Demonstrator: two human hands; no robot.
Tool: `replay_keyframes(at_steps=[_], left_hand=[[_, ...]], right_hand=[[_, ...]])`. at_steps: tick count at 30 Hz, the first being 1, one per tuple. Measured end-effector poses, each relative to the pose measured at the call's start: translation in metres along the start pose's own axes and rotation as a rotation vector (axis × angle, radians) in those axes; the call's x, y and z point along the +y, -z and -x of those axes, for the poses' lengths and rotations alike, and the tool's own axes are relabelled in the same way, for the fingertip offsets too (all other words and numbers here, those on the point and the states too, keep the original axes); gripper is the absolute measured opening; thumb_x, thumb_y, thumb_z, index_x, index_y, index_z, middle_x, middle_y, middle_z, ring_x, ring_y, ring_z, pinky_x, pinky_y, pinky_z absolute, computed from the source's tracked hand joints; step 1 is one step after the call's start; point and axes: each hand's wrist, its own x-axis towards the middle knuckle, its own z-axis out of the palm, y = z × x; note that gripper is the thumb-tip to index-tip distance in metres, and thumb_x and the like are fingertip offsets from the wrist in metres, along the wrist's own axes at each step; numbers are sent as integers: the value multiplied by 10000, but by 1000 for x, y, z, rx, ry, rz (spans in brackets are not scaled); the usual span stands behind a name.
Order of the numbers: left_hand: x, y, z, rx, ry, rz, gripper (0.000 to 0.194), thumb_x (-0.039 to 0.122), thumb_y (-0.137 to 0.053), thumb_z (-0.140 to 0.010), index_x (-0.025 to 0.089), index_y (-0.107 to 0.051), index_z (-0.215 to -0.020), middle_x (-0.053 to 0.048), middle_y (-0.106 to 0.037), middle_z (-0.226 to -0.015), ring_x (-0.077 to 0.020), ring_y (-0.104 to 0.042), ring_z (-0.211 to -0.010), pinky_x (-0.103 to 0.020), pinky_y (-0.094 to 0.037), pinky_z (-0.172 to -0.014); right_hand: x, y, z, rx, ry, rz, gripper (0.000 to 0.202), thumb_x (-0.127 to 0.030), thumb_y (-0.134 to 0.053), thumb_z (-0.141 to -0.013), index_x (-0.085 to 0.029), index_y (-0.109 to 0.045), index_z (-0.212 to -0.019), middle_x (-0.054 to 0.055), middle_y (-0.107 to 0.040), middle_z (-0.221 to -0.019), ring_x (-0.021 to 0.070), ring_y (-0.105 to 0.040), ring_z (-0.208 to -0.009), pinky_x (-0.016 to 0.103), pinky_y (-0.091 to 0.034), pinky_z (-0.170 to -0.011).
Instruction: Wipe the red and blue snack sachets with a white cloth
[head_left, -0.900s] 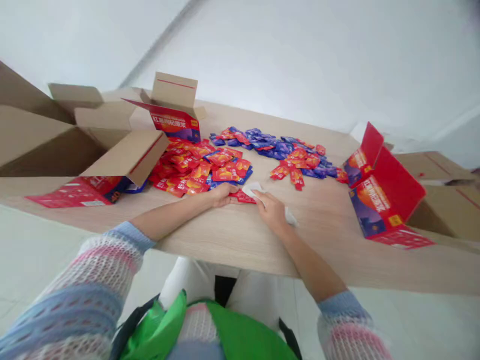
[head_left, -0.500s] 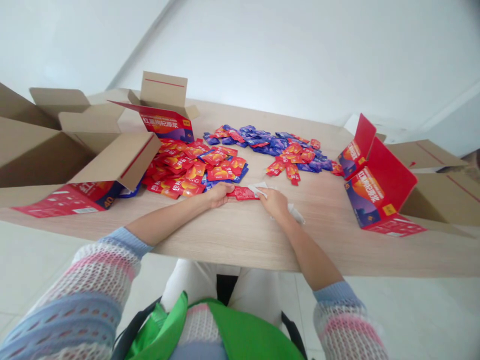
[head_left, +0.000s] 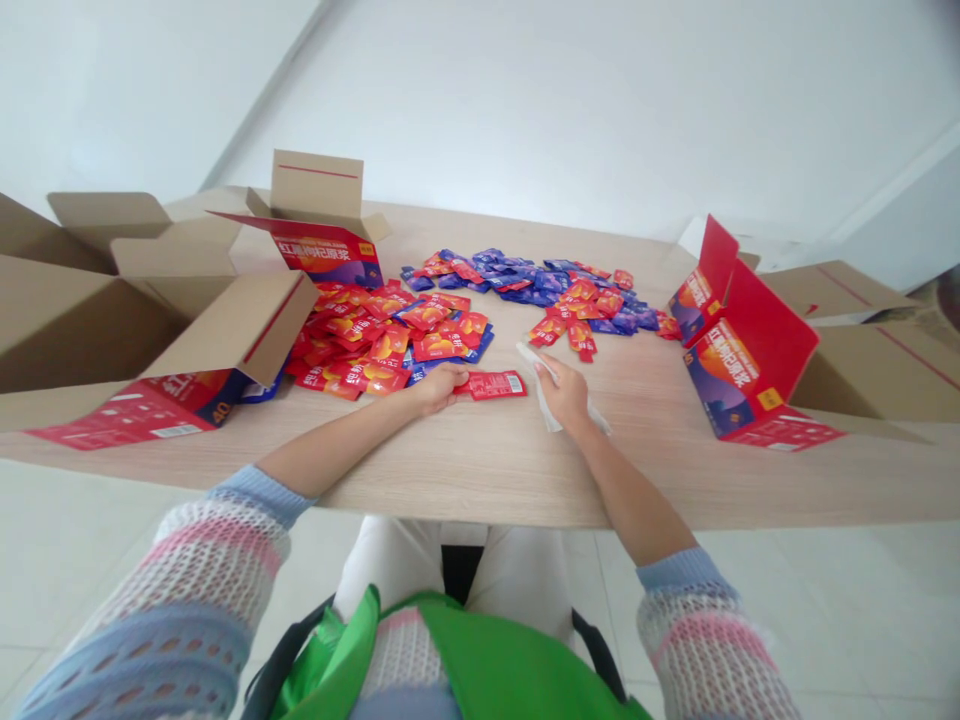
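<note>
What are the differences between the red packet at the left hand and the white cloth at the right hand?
The red packet has print and a barcode; the white cloth looks plain. The packet looks flat, with fairly straight edges, while the cloth is creased and uneven. The left hand grips the packet by one end, but the right hand holds the cloth bunched. Both look thin.

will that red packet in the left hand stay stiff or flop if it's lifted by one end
The packet probably bends only a little, since it juts flat from the left hand. Its shiny surface suggests it could be slippery.
</note>
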Motion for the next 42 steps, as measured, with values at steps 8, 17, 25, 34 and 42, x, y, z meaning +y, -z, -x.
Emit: replay_keyframes(at_steps=[8, 17, 25, 34, 42], left_hand=[[-11, 6, -7, -89, -295, -302, 341, 252, -663, -765, 100, -683, -1070, -101, -699, -1019, -195, -621, -950, -324, -416, -932], [-11, 6, -5, -8, -360, -637, 504, 272, -551, -831, 70, -531, -1292, -43, -682, -827, -138, -576, -739, -277, -446, -789], [-3, -7, 7, 36, -308, -505, 438, 191, -567, -810, 95, -573, -1237, -33, -655, -765, -170, -584, -814, -253, -426, -830], [-9, -11, 6, 76, -320, -435, 448, 151, -537, -813, 98, -532, -1257, 31, -567, -642, -103, -496, -578, -200, -414, -630], [-5, -6, -4, 112, -151, -270, 452, 91, -512, -798, 111, -517, -1250, 0, -620, -676, -103, -522, -509, -195, -389, -518]], right_hand=[[-40, -9, 16, -323, 260, 60, 378, -429, -446, -924, -311, -598, -1250, 8, -653, -1195, 199, -614, -1057, 300, -451, -912], [-24, 0, 4, -380, -70, 322, 401, -493, -405, -923, -357, -587, -1253, 46, -703, -1066, 232, -646, -957, 312, -465, -787], [-17, 2, 1, -251, -151, 261, 402, -476, -405, -921, -294, -646, -1186, 65, -716, -996, 233, -648, -929, 292, -456, -772], [-23, 17, 9, 29, -15, 49, 450, -400, -328, -958, -183, -583, -1257, 92, -649, -1180, 224, -594, -1054, 291, -414, -898], [-44, 0, 19, -443, 371, 64, 436, -436, -484, -914, -335, -508, -1338, 31, -659, -1119, 198, -591, -993, 275, -423, -834]])
